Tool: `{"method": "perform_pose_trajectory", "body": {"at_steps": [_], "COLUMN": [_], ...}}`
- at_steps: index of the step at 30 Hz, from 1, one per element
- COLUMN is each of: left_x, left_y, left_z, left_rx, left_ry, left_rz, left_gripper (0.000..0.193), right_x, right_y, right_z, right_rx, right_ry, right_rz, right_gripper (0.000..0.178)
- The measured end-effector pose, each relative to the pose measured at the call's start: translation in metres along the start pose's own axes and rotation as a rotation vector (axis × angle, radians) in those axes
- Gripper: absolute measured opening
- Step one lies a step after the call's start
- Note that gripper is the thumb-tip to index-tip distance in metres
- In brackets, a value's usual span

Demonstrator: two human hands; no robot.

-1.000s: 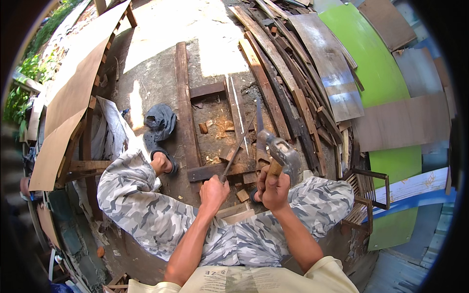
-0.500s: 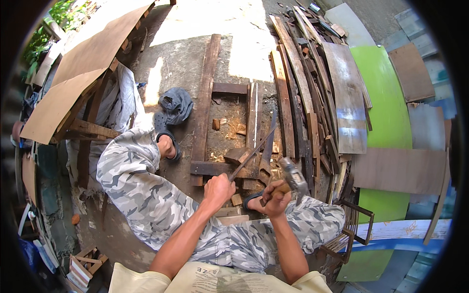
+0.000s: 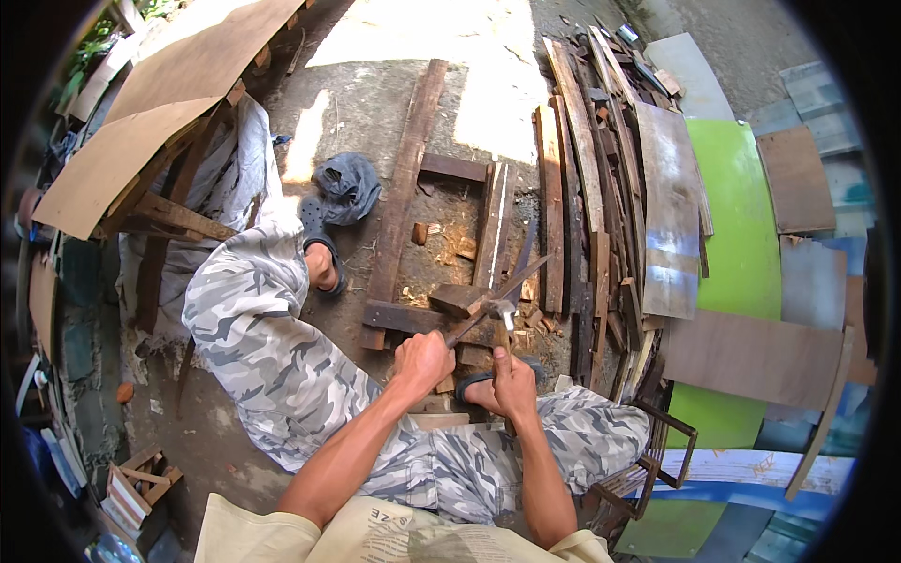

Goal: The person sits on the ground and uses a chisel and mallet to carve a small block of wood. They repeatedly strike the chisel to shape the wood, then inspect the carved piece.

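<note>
My left hand [image 3: 422, 362] is wrapped round the near end of a long, narrow dark blade [image 3: 518, 277], which slants up to the right to a point. My right hand [image 3: 513, 380] grips a wooden-handled hammer [image 3: 499, 310]. The hammer's metal head is over the blade; I cannot tell if they touch. Beneath is the near end of a dark timber frame [image 3: 405, 188] lying on the ground, with a wood block [image 3: 458, 298] at its near crosspiece. A hand saw's blade [image 3: 527, 242] shows partly behind the held blade.
Wood chips [image 3: 460, 246] lie inside the frame. Long planks [image 3: 574, 141] are stacked on the right, beside plywood and a green sheet [image 3: 737, 216]. A grey cloth bundle [image 3: 345, 190] sits by my left foot. Brown boards [image 3: 141, 164] jut in at the left.
My right hand and the hammer have swung left and down, bringing the head over the blade. My left hand keeps its hold on the blade. The whole view has shifted slightly.
</note>
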State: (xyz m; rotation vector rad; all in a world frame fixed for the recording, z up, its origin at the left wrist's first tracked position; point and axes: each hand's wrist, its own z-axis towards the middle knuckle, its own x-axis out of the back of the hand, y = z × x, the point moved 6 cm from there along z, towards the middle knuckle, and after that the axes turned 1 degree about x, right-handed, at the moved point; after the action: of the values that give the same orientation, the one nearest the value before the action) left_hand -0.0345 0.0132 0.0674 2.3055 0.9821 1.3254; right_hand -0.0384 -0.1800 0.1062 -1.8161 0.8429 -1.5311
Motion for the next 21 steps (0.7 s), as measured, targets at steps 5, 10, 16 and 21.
{"method": "perform_pose_trajectory", "body": {"at_steps": [5,10,16,21], "left_x": [-0.002,0.005,0.008,0.008], "left_y": [-0.004,0.002,-0.003,-0.004], "left_z": [0.0,0.001,0.002,0.003], "left_rx": [0.037,0.029,0.027,0.06], "left_ry": [-0.01,0.005,0.027,-0.004], "left_rz": [0.022,0.022,0.044,0.052], "left_gripper": [0.028,0.026,0.028,0.032], "right_x": [0.022,0.019,0.01,0.043], "right_y": [-0.035,-0.032,-0.005,-0.06], "right_z": [-0.005,-0.012,-0.002,-0.01], "right_rx": [0.02,0.179,-0.114,0.108], "right_ry": [0.043,0.211,0.007,0.157], "right_rz": [0.171,0.67,0.085,0.628], "right_gripper": [0.066,0.067,0.066,0.067]}}
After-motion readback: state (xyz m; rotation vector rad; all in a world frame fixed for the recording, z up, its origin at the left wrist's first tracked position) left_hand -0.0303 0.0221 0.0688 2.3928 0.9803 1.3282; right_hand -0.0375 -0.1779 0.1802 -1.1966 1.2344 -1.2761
